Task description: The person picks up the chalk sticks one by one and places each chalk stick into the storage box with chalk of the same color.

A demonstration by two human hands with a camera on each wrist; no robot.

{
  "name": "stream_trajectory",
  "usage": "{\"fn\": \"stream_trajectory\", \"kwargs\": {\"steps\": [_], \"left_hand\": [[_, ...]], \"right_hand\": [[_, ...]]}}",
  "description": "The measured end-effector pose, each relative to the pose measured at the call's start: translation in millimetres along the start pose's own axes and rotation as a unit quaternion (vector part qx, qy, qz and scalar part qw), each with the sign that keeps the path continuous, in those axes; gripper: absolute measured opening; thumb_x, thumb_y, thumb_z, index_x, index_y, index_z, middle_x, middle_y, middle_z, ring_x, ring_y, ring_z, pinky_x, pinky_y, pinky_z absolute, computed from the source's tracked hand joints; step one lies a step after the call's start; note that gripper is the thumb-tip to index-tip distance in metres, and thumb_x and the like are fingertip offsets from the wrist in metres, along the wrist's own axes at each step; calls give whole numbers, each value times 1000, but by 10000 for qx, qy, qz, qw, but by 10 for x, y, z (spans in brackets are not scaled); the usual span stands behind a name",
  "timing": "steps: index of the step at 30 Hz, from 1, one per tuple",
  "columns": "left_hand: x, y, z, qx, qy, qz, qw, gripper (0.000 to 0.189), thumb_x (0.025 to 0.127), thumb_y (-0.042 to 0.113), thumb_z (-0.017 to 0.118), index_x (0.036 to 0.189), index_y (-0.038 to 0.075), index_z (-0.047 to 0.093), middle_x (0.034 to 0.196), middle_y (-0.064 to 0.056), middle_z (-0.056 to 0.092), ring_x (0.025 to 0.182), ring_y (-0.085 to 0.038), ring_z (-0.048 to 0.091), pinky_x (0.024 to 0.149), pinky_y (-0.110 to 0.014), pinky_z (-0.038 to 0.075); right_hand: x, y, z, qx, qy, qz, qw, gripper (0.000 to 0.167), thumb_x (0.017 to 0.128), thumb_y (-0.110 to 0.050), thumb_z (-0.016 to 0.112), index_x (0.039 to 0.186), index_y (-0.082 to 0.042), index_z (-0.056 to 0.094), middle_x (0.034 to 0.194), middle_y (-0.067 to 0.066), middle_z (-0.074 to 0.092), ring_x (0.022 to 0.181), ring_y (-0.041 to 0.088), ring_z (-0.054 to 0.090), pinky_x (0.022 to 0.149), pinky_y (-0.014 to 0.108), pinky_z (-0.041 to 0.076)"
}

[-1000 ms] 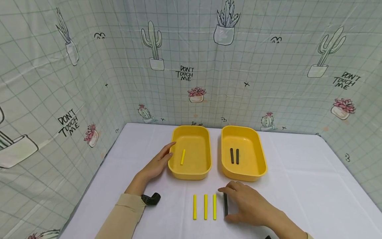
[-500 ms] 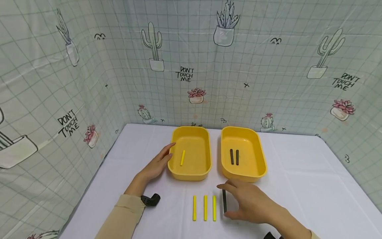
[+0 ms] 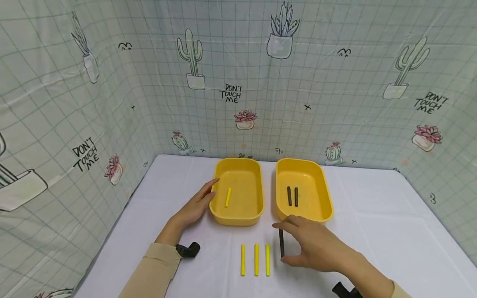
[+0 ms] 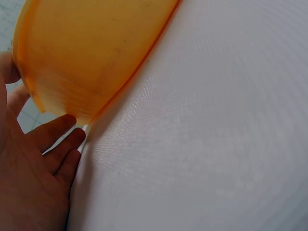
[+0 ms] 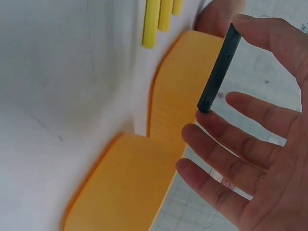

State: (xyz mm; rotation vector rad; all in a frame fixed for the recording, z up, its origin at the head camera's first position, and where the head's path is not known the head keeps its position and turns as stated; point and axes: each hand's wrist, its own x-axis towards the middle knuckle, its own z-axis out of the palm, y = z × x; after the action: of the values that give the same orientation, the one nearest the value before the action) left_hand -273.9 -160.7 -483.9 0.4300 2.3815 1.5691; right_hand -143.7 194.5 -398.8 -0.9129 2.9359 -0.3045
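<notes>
My right hand (image 3: 316, 244) pinches a short black stick (image 3: 281, 243) by its two ends, thumb at one end and a fingertip at the other. In the right wrist view this stick (image 5: 219, 70) is held off the table, and the other fingers are spread. My left hand (image 3: 193, 205) rests against the left side of the left yellow tray (image 3: 236, 220), its fingers touching the outer wall and rim. One yellow stick (image 3: 228, 197) lies in that tray. Two black sticks (image 3: 289, 196) lie in the right yellow tray (image 3: 326, 198), just beyond my right hand.
Three yellow sticks (image 3: 256, 260) lie in a row on the white tablecloth (image 3: 380, 223), left of my right hand. A patterned curtain (image 3: 298, 82) stands behind and at both sides of the table. Each wrist wears a black device (image 3: 189, 250).
My right hand has lifted the black stick off the table and moved it slightly forward, towards the right tray. The left hand stays in place against the left tray.
</notes>
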Motion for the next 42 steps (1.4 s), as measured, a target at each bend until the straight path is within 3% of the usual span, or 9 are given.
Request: {"fn": "stream_trajectory", "kwargs": {"steps": [5, 12, 20, 30, 36, 42], "left_hand": [[5, 4, 0, 5, 8, 25, 10000, 49, 114, 34, 38, 162, 35, 31, 174, -7, 20, 162, -31, 12, 131, -59, 9], [10, 2, 8, -23, -23, 9, 10000, 50, 114, 33, 38, 163, 33, 30, 174, -7, 20, 162, -31, 12, 131, -58, 9], [-7, -28, 34, -79, -59, -31, 9999, 50, 114, 32, 38, 163, 34, 29, 174, -5, 20, 162, -29, 14, 131, -56, 10], [6, 16, -19, 77, 123, -75, 9999, 49, 113, 36, 40, 161, 42, 32, 173, 0, 23, 162, -27, 16, 131, -58, 11], [-4, -4, -14, 53, 56, -70, 9999, 50, 113, 35, 39, 163, 36, 30, 174, -5, 22, 162, -29, 15, 131, -58, 11], [-11, -3, 2, 34, 47, -38, 10000, 50, 114, 34, 39, 163, 36, 30, 174, -4, 22, 162, -29, 15, 131, -58, 11]], "right_hand": [[3, 36, -71, 27, 144, -13, 9999, 67, 80, -49, 86, 138, -24, 63, 129, -10, 64, 109, 9, 63, 95, 38, 59], [4, 138, -136, 10, 377, -141, 9992, 64, 83, -46, 86, 139, -26, 63, 129, -10, 65, 113, 11, 63, 96, 38, 58], [21, 258, -160, 185, 307, 125, 9993, 64, 83, -45, 85, 140, -24, 62, 132, -5, 64, 118, 16, 63, 98, 43, 58], [144, 480, -234, 121, 892, 59, 9959, 65, 81, -37, 88, 139, -20, 63, 127, -1, 67, 116, 21, 63, 98, 48, 56], [182, 673, -251, 210, 915, 317, 9951, 64, 84, -36, 85, 141, -18, 61, 135, 6, 67, 125, 33, 61, 102, 63, 48], [206, 848, -235, 384, 806, 631, 9940, 65, 85, -35, 85, 141, -14, 61, 135, 9, 67, 127, 36, 58, 103, 66, 46]]}}
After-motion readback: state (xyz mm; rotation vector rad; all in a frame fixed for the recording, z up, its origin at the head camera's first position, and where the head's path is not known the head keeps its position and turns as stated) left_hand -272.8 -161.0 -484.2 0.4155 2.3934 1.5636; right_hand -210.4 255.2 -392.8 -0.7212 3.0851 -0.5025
